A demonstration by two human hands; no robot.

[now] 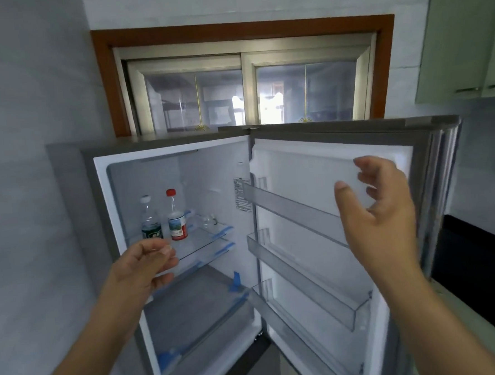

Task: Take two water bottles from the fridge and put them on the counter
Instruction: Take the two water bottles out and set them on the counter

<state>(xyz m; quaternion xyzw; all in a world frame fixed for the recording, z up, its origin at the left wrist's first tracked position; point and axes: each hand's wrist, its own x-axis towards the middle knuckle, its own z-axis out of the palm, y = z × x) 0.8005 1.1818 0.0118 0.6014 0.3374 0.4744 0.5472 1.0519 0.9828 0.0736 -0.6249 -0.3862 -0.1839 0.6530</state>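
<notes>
The fridge [103, 213] stands open, its door [311, 166] swung out to the right. Two clear water bottles stand side by side on the upper glass shelf [206, 239]: a white-capped bottle with a green label [149, 218] on the left and a red-capped bottle with a red and white label [176, 216] to its right. My left hand [146, 266] hovers just in front of and below the bottles, fingers curled but apart, holding nothing. My right hand [377, 205] is raised in front of the door's inner panel, fingers spread, empty.
The door carries several empty clear racks [294, 210]. Lower fridge shelves [195, 303] hold nothing. A counter edge [481, 326] with a dark surface lies at the right behind the door. Green wall cabinets [463, 38] hang top right; a window [246, 91] sits above the fridge.
</notes>
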